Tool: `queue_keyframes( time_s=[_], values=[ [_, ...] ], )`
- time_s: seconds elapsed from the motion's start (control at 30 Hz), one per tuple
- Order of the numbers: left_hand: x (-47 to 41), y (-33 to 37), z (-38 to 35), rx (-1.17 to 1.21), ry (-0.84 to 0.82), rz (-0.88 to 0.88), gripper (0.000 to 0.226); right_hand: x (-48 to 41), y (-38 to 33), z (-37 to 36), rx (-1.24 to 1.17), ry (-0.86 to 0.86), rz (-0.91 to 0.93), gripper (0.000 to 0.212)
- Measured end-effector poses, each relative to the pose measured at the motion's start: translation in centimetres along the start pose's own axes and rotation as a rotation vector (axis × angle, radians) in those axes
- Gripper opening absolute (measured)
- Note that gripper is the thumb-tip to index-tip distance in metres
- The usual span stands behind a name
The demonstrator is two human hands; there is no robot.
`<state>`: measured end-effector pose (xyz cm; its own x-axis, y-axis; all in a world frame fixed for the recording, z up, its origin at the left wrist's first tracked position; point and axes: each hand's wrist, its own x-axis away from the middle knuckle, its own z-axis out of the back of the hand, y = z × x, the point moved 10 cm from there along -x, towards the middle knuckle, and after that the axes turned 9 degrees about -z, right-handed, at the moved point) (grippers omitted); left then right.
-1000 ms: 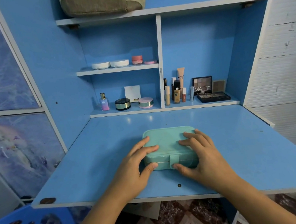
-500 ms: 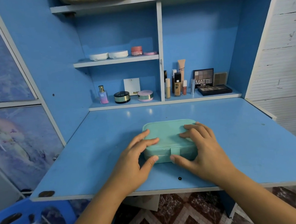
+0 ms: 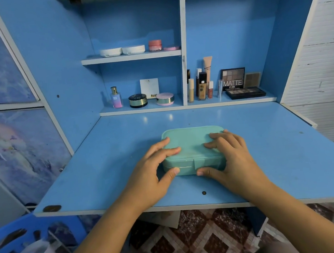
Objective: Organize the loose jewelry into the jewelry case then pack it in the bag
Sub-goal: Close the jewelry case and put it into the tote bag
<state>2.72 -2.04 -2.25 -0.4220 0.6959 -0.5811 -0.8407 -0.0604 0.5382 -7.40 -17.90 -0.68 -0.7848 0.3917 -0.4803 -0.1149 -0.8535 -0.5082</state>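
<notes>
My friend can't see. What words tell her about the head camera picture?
The left hand and right hand hold a closed green jewelry case on a blue desk, fingers on its lid, thumbs at its front. Makeup sits on shelves behind.

hidden: we cannot see inside the closed jewelry case [image 3: 192, 144] | blurred, edge-cut: blue plastic object [image 3: 1, 238] below-left of the case | unreadable: labels on bottles [image 3: 202, 88] behind it
</notes>
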Motion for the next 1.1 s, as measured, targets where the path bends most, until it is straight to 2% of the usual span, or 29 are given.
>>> queue_keyframes(
  time_s=[0.2,0.3,0.53,0.8,1.0,1.1],
  values=[
    [0.0,-0.2,-0.1,0.003,-0.019,0.011,0.044,0.5,-1.1,0.2,0.111,0.077,0.082,0.066],
    [0.2,-0.1,-0.3,-0.014,-0.025,0.015,0.045,0.7,-1.0,0.2,0.092,0.081,0.074,0.065],
    [0.3,1.3,-1.0,-0.105,-0.096,0.024,0.062,0.6,0.2,-0.7,-0.012,-0.021,0.003,0.072],
    [0.2,1.1,-0.9,-0.108,-0.095,0.047,0.063,0.3,0.2,-0.9,-0.029,-0.053,-0.013,0.075],
    [-0.3,1.5,-1.1,-0.131,-0.141,0.02,0.062,-0.4,0.7,-1.1,-0.01,-0.205,-0.011,0.068],
    [-1.6,1.8,0.3,-0.128,-0.171,-0.013,0.062,-2.4,0.1,1.0,-0.025,-0.193,-0.039,0.068]
  ],
)
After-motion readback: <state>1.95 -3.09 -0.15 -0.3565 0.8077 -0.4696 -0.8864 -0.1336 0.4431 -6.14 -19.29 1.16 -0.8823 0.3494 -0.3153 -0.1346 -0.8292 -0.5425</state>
